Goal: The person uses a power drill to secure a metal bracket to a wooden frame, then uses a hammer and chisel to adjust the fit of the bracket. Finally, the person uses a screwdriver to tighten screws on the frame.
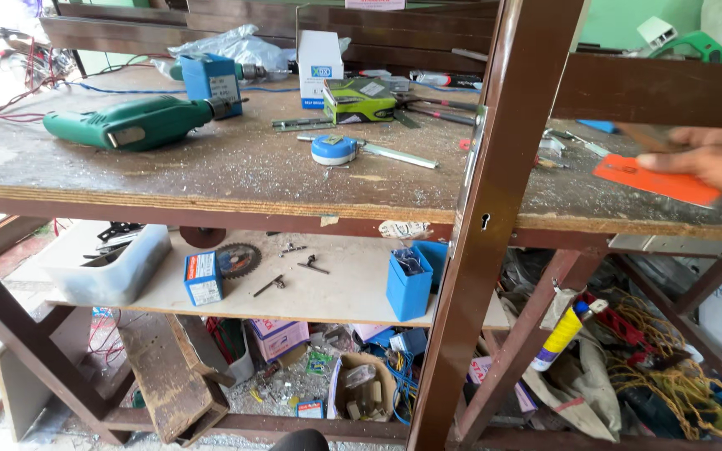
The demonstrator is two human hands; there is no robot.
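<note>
Leaning brown door frame (pixel 495 209) crosses the front of the dusty tabletop (pixel 236 167). Right hand (pixel 712 159) at the right edge pinches a flat orange card (pixel 649 177) just above the tabletop. Green drill (pixel 127 123) lies far left.

The orange card (pixel 658 180) is a flat, thin rectangle of bright orange with a faint mark near its left end. It lies low and slightly tilted over the dusty surface (pixel 244 159) at about three o'clock in the view, its long side running from upper left to lower right. Its right end is hidden under the right hand (pixel 716 159), whose fingers rest on it.
</note>
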